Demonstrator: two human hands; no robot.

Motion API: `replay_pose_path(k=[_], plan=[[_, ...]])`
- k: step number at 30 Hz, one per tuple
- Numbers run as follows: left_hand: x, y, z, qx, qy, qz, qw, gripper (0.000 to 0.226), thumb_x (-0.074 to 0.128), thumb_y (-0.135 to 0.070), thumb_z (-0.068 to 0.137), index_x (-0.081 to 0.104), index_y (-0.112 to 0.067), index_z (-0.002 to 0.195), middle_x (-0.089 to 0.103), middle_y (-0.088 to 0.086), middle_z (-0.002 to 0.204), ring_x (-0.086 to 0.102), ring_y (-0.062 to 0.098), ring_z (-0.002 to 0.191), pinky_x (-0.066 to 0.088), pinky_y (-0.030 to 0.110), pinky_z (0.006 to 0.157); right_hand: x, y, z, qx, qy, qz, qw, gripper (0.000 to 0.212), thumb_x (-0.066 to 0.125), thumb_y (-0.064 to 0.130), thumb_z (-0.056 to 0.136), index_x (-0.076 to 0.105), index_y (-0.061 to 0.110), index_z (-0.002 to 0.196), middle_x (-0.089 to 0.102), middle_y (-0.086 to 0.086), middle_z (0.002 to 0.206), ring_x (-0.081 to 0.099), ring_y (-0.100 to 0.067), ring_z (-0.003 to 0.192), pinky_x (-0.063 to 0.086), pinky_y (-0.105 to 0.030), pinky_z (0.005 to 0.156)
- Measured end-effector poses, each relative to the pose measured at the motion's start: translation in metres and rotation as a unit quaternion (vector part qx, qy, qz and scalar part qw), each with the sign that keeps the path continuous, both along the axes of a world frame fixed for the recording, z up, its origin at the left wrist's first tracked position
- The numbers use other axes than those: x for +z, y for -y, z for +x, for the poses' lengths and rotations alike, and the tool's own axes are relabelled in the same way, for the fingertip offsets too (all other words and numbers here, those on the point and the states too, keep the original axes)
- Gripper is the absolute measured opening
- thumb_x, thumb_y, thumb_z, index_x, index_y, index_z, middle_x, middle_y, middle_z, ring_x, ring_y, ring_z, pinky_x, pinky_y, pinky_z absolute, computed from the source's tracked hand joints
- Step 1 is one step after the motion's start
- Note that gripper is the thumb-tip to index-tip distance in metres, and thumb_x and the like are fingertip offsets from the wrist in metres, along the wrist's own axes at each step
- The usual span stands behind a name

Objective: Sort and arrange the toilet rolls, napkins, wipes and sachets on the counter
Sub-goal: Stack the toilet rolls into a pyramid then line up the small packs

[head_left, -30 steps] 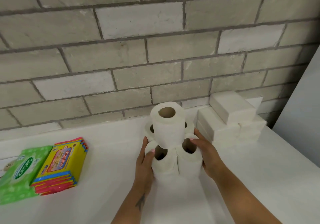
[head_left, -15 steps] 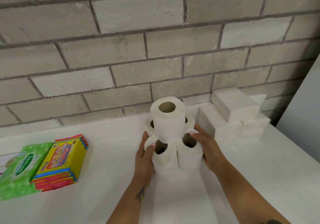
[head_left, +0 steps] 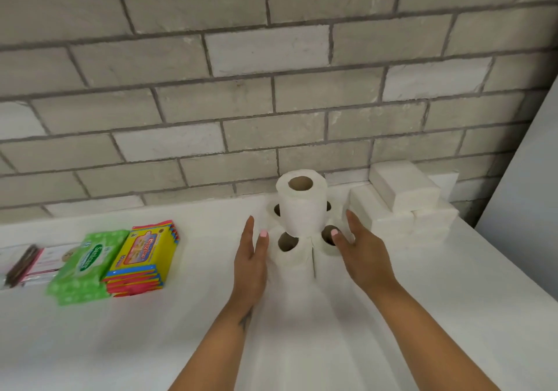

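Several white toilet rolls stand upright in a cluster on the white counter point(head_left: 392, 315), and one more toilet roll point(head_left: 302, 206) stands on top of them. My left hand point(head_left: 250, 260) is at the cluster's left side with straight fingers, about touching the front left roll point(head_left: 291, 254). My right hand point(head_left: 359, 248) lies flat against the front right roll, fingers straight. White napkin stacks point(head_left: 401, 206) are piled to the right by the wall. Green wipes packs point(head_left: 87, 266), yellow wipes packs point(head_left: 142, 257) and sachets point(head_left: 27, 265) lie in a row at the left.
A grey brick wall point(head_left: 271, 88) runs along the back of the counter. A pale panel point(head_left: 525, 194) rises at the right end.
Both hands have loosened from the lower rolls and their fingers have straightened. The view has tilted and shifted, so the sachets at the far left now show.
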State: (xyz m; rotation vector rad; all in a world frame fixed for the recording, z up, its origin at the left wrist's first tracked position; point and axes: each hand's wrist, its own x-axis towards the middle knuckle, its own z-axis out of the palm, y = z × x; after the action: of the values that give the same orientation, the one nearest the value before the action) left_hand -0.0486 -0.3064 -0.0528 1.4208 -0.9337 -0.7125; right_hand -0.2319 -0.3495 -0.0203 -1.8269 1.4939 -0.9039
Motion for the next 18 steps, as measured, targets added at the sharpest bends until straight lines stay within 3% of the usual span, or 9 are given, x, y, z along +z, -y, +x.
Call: replay_pose_path(k=[3, 5, 6, 10, 15, 18], plan=[[0.005, -0.018, 0.003, 0.040, 0.001, -0.027, 0.999, 0.044, 0.045, -0.033, 0.098, 0.039, -0.027, 0.141, 0.040, -0.018, 0.143, 0.034, -0.003, 0.131, 0.025, 0.024, 0.112, 0.019, -0.024, 0.003, -0.024, 0.000, -0.073, 0.997, 0.048, 0.047, 0.030, 0.096, 0.038, 0.024, 0.142, 0.056, -0.001, 0.133, 0.055, -0.017, 0.116, 0.036, -0.013, 0.087], [0.009, -0.032, 0.007, 0.076, -0.003, -0.046, 0.996, 0.035, 0.045, -0.028, 0.098, 0.049, -0.025, 0.133, 0.049, -0.015, 0.136, 0.042, 0.000, 0.127, 0.030, 0.023, 0.109, 0.030, -0.039, 0.007, -0.028, 0.030, -0.103, 0.994, 0.041, 0.050, 0.025, 0.095, 0.048, 0.028, 0.136, 0.067, -0.003, 0.114, 0.057, -0.002, 0.081, 0.035, 0.001, 0.070], [0.011, -0.039, 0.010, 0.092, -0.004, -0.052, 0.994, 0.031, 0.046, -0.025, 0.098, 0.054, -0.024, 0.129, 0.053, -0.013, 0.132, 0.046, 0.001, 0.124, 0.032, 0.021, 0.106, 0.035, -0.046, 0.010, -0.020, 0.049, -0.108, 0.993, 0.039, 0.051, 0.023, 0.094, 0.051, 0.029, 0.133, 0.069, -0.004, 0.105, 0.053, 0.001, 0.072, 0.036, 0.001, 0.067], [0.014, -0.070, 0.029, 0.145, -0.013, -0.074, 0.987, 0.021, 0.048, -0.019, 0.097, 0.061, -0.033, 0.107, 0.062, -0.010, 0.119, 0.053, -0.001, 0.113, 0.038, 0.023, 0.102, 0.038, -0.064, 0.034, 0.023, 0.141, -0.074, 0.987, 0.035, 0.056, 0.020, 0.092, 0.058, 0.028, 0.126, 0.062, 0.005, 0.097, 0.057, -0.013, 0.084, 0.043, -0.021, 0.083], [0.016, -0.108, 0.073, 0.195, -0.015, -0.071, 0.978, 0.022, 0.049, -0.014, 0.096, 0.060, -0.032, 0.100, 0.063, -0.008, 0.112, 0.056, 0.012, 0.112, 0.040, 0.032, 0.100, 0.036, -0.086, 0.082, 0.071, 0.187, -0.022, 0.980, 0.033, 0.057, 0.015, 0.091, 0.058, 0.024, 0.123, 0.059, 0.012, 0.111, 0.056, -0.006, 0.104, 0.038, -0.019, 0.090], [0.020, -0.124, 0.111, 0.215, -0.032, -0.083, 0.972, 0.021, 0.048, -0.009, 0.096, 0.060, -0.022, 0.107, 0.062, 0.000, 0.117, 0.056, 0.018, 0.112, 0.044, 0.023, 0.090, 0.034, -0.099, 0.116, 0.091, 0.211, 0.015, 0.973, 0.033, 0.057, 0.013, 0.091, 0.056, 0.022, 0.123, 0.059, 0.009, 0.116, 0.055, -0.006, 0.108, 0.037, -0.018, 0.090]])
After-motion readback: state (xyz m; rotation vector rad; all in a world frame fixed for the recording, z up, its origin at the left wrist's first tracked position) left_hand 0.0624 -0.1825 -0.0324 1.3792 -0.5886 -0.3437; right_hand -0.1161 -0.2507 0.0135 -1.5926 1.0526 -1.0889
